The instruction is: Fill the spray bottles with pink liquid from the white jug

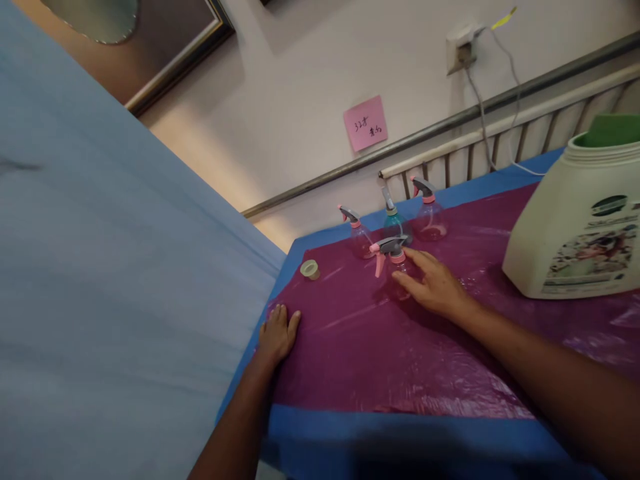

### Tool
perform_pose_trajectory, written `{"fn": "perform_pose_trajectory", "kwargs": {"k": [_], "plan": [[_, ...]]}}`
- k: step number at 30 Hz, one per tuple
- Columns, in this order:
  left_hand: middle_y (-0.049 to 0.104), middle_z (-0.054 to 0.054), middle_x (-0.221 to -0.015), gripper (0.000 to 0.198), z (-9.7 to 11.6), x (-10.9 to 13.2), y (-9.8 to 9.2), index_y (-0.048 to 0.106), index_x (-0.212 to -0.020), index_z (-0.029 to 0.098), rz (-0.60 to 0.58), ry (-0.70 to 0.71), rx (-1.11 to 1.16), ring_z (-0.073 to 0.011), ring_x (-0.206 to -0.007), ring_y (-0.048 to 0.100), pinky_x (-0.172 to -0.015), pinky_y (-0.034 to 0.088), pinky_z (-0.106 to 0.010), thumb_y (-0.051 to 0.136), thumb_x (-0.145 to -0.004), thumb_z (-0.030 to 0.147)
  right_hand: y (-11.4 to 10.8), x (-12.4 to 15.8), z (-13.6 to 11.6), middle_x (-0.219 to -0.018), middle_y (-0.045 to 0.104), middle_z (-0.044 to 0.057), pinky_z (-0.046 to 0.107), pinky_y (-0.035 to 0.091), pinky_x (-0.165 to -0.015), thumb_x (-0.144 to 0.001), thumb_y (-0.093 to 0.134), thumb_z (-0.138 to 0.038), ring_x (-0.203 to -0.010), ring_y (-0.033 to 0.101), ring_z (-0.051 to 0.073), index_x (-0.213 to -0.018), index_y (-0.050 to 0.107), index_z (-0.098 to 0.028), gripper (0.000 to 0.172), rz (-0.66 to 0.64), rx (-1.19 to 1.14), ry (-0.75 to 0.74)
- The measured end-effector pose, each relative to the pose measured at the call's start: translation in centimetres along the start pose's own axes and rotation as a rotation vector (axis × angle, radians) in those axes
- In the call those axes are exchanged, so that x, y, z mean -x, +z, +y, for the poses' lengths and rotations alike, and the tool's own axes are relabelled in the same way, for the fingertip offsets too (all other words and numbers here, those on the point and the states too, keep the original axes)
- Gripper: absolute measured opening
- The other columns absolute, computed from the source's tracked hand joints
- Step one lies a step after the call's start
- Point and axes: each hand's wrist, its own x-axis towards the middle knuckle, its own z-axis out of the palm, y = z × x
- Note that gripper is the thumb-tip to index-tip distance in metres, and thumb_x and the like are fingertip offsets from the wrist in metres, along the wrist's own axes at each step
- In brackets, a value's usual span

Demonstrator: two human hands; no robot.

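My right hand (pixel 434 285) reaches across the purple plastic sheet (pixel 380 347) and its fingers curl round the clear body of a spray bottle (pixel 391 257) with a grey and pink trigger head. My left hand (pixel 278 333) lies flat with fingers spread on the left edge of the purple sheet, holding nothing. Behind the held bottle stand three more spray bottles: a pink-collared one (pixel 356 231) on the left, a teal one (pixel 393 217) in the middle, and a pink-tinted one (pixel 429 215) on the right.
A large cream detergent jug (pixel 580 227) with a green top stands at the right. A small greenish cap (pixel 310 269) lies near the sheet's far-left corner. Blue cloth (pixel 110 267) covers the table and the left side. A rail, radiator and pink note (pixel 365 123) are on the wall.
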Motion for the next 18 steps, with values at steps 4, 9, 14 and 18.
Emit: {"fn": "perform_pose_trajectory", "kwargs": {"k": [4,9,14,18], "plan": [[0.043,-0.031,-0.186,0.075,1.1,0.6,-0.9,0.054,-0.167,0.004,0.08,0.007,-0.01,-0.044,-0.179,0.036,-0.145,0.028,-0.069,0.037,-0.116,0.056,-0.8,-0.4,-1.1,-0.154,0.077,0.018,0.063,0.057,-0.124,-0.103,0.074,-0.055,-0.144,0.072,0.04,-0.157,0.071,-0.026,0.062,-0.001,-0.057,-0.01],[0.054,-0.022,-0.182,0.073,7.0,2.3,-1.9,0.06,-0.169,0.015,0.241,0.204,0.394,-0.041,-0.174,0.047,-0.145,0.034,-0.066,0.045,-0.116,0.063,-2.0,-1.0,-2.1,-0.154,0.077,0.018,0.06,0.056,-0.125,-0.114,0.06,-0.067,-0.142,0.073,0.037,-0.153,0.07,-0.025,0.058,0.104,-0.135,0.014],[0.052,-0.018,-0.185,0.077,15.8,4.3,-3.0,0.052,-0.178,0.028,0.169,0.315,0.907,-0.0397,-0.173,0.049,-0.142,0.039,-0.068,0.055,-0.116,0.073,-2.0,-1.2,-1.9,-0.144,0.082,0.017,0.057,0.061,-0.116,-0.116,0.05,-0.072,-0.134,0.077,0.036,-0.144,0.073,-0.025,0.059,0.147,-0.15,0.082],[0.051,-0.022,-0.184,0.094,21.6,4.3,-2.7,0.041,-0.183,0.03,0.085,0.449,1.158,-0.0408,-0.171,0.051,-0.14,0.042,-0.069,0.075,-0.107,0.073,-1.8,-1.3,-1.6,-0.143,0.083,0.016,0.057,0.061,-0.117,-0.116,0.05,-0.073,-0.135,0.077,0.036,-0.145,0.072,-0.026,0.059,0.124,-0.178,0.103]]}}
